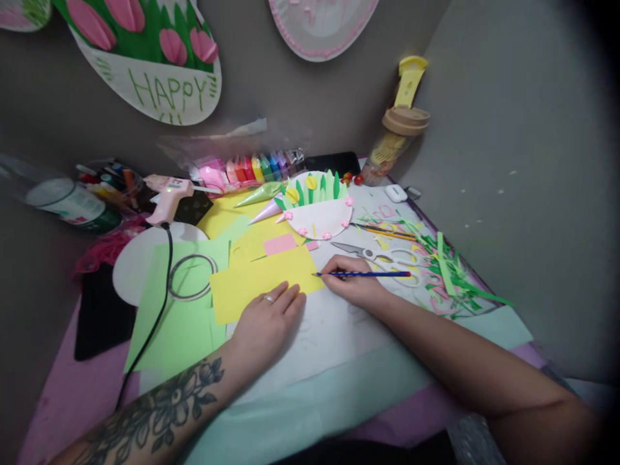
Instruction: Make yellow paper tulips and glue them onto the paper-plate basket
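Note:
My left hand (267, 320) lies flat with fingers together on the lower edge of a yellow paper sheet (256, 281), pressing it to the table. My right hand (349, 279) is closed around a blue pencil (368, 274), whose tip touches the sheet's right edge. The pencil lies nearly level, pointing left. A small pink paper piece (279, 244) rests just above the yellow sheet.
White scissors (382, 257) lie beside my right hand, with green and pink paper scraps (448, 278) to the right. A paper-plate craft with green grass (317, 205), a pink glue gun (167, 194) with its black cord, green sheets (181, 310), coloured clay (254, 169) and a jar (392, 145) stand behind.

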A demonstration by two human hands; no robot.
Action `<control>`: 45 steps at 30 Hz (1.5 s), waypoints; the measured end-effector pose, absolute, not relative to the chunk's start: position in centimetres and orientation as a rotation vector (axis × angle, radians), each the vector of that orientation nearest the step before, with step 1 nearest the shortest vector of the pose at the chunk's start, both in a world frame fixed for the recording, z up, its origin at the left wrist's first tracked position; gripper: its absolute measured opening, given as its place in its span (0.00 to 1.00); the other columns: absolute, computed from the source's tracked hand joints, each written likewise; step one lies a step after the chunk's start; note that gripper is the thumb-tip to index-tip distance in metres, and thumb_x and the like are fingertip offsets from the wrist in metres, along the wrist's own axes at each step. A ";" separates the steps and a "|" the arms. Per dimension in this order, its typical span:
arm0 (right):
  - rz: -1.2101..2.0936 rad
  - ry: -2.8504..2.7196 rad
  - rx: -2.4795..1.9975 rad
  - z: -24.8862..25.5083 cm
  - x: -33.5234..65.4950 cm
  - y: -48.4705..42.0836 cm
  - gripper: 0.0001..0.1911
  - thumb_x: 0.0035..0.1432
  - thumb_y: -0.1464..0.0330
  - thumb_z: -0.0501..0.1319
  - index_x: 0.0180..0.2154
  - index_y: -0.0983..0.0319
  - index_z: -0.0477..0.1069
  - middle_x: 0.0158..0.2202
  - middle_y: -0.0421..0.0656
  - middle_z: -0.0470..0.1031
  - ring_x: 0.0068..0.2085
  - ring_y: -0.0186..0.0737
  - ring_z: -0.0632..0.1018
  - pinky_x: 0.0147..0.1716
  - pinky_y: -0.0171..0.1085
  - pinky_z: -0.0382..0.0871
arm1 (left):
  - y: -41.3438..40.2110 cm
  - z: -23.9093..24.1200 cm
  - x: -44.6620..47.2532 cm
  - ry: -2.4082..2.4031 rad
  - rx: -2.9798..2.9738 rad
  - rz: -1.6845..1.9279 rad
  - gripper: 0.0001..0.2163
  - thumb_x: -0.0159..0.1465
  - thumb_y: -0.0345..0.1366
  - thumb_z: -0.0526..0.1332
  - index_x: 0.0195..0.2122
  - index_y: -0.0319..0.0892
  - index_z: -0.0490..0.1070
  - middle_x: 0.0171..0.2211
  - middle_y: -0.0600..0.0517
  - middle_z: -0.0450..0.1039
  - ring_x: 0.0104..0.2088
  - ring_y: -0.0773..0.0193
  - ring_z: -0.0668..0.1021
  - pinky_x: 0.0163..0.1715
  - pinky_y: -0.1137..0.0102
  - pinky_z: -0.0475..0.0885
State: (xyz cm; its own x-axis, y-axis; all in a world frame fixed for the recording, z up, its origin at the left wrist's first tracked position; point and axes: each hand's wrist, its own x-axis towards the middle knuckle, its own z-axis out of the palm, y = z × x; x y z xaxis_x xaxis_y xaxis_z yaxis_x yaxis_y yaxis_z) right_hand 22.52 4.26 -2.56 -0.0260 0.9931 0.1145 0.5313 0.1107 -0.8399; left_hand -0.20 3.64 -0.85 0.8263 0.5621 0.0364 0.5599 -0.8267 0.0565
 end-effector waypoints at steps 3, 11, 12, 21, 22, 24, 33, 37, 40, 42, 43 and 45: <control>0.772 -1.689 -1.494 -2.7 22.4 4.3 0.04 0.46 0.73 0.59 0.25 0.61 0.72 0.23 0.37 0.74 0.26 0.33 0.73 0.26 0.31 0.64 | 3.6 -1.0 -0.3 0.914 2.959 0.097 0.16 0.65 0.26 0.50 0.53 0.37 0.67 0.54 0.41 0.70 0.54 0.53 0.72 0.43 0.60 0.74; 0.767 -1.704 -1.523 -2.4 22.1 4.3 0.04 0.47 0.73 0.58 0.24 0.61 0.72 0.23 0.37 0.74 0.25 0.33 0.72 0.25 0.31 0.64 | 3.7 -1.1 -0.3 0.913 2.969 0.095 0.16 0.65 0.27 0.51 0.53 0.37 0.67 0.54 0.44 0.70 0.54 0.52 0.72 0.42 0.60 0.74; 0.765 -1.693 -1.530 -2.4 22.1 4.3 0.04 0.47 0.73 0.58 0.24 0.61 0.72 0.23 0.37 0.74 0.25 0.33 0.72 0.25 0.31 0.64 | 3.7 -1.1 -0.3 0.910 2.970 0.092 0.16 0.65 0.27 0.51 0.53 0.37 0.66 0.54 0.44 0.70 0.54 0.52 0.72 0.42 0.60 0.74; 0.775 -1.645 -1.567 -2.5 22.3 4.3 0.04 0.46 0.73 0.58 0.23 0.61 0.71 0.22 0.37 0.73 0.25 0.34 0.72 0.24 0.32 0.63 | 3.6 -0.8 -0.2 0.923 2.975 0.065 0.15 0.65 0.27 0.52 0.52 0.38 0.67 0.54 0.44 0.70 0.53 0.52 0.73 0.42 0.61 0.74; 0.772 -1.643 -1.571 -2.4 22.4 4.3 0.04 0.45 0.73 0.58 0.23 0.61 0.70 0.22 0.37 0.73 0.24 0.34 0.71 0.24 0.31 0.63 | 3.7 -0.8 -0.2 0.920 2.973 0.060 0.15 0.65 0.27 0.52 0.52 0.38 0.67 0.54 0.44 0.70 0.54 0.52 0.72 0.42 0.61 0.74; 0.760 -1.647 -1.571 -2.4 22.4 4.2 0.04 0.45 0.74 0.58 0.23 0.61 0.70 0.21 0.37 0.72 0.24 0.33 0.71 0.24 0.31 0.62 | 3.7 -0.7 -0.2 0.909 2.970 0.047 0.16 0.64 0.26 0.52 0.53 0.37 0.67 0.54 0.44 0.70 0.54 0.52 0.72 0.42 0.61 0.74; 0.771 -1.648 -1.536 -2.3 22.6 4.2 0.04 0.44 0.75 0.57 0.22 0.62 0.69 0.20 0.36 0.70 0.23 0.31 0.68 0.23 0.29 0.60 | 3.6 -0.7 -0.1 0.914 2.988 0.021 0.17 0.65 0.26 0.50 0.53 0.37 0.67 0.55 0.45 0.70 0.54 0.52 0.72 0.42 0.60 0.75; 0.794 -1.646 -1.539 -2.3 22.7 4.2 0.04 0.43 0.75 0.56 0.21 0.62 0.68 0.19 0.36 0.69 0.23 0.31 0.68 0.22 0.29 0.59 | 3.7 -0.6 0.0 0.913 2.974 0.011 0.17 0.65 0.26 0.50 0.53 0.37 0.67 0.54 0.45 0.70 0.54 0.52 0.72 0.42 0.60 0.75; 0.813 -1.652 -1.542 -2.3 22.8 4.2 0.04 0.42 0.76 0.56 0.21 0.62 0.67 0.19 0.35 0.69 0.23 0.31 0.68 0.23 0.30 0.59 | 3.7 -0.6 0.0 0.908 2.957 0.014 0.17 0.65 0.26 0.49 0.53 0.37 0.67 0.54 0.44 0.70 0.54 0.52 0.72 0.42 0.59 0.75; 0.823 -1.649 -1.534 -2.4 22.8 4.2 0.05 0.42 0.76 0.56 0.20 0.62 0.67 0.18 0.35 0.68 0.22 0.31 0.67 0.22 0.30 0.59 | 3.7 -0.6 -0.1 0.914 2.950 0.012 0.17 0.65 0.26 0.49 0.53 0.37 0.67 0.54 0.44 0.70 0.55 0.51 0.71 0.42 0.59 0.75; 0.830 -1.647 -1.530 -2.4 22.9 4.2 0.05 0.41 0.76 0.56 0.20 0.62 0.66 0.18 0.35 0.67 0.22 0.30 0.67 0.22 0.30 0.58 | 3.7 -0.6 -0.1 0.914 2.949 0.010 0.17 0.65 0.26 0.49 0.53 0.37 0.66 0.55 0.44 0.70 0.55 0.51 0.71 0.43 0.58 0.75; 0.864 -1.627 -1.521 -2.5 23.0 4.3 0.05 0.41 0.76 0.56 0.20 0.62 0.66 0.18 0.35 0.67 0.22 0.31 0.67 0.22 0.30 0.58 | 3.7 -0.7 -0.1 0.915 2.948 0.004 0.17 0.65 0.26 0.50 0.54 0.37 0.66 0.55 0.44 0.69 0.55 0.51 0.71 0.43 0.58 0.75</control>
State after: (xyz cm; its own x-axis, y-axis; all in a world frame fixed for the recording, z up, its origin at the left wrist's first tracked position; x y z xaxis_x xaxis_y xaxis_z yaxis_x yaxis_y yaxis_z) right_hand 23.00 4.27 -2.49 -0.0289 0.9973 0.0674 0.5031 0.0728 -0.8612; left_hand -0.10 3.69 -0.66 0.8244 0.5658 -0.0138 0.5657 -0.8229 0.0534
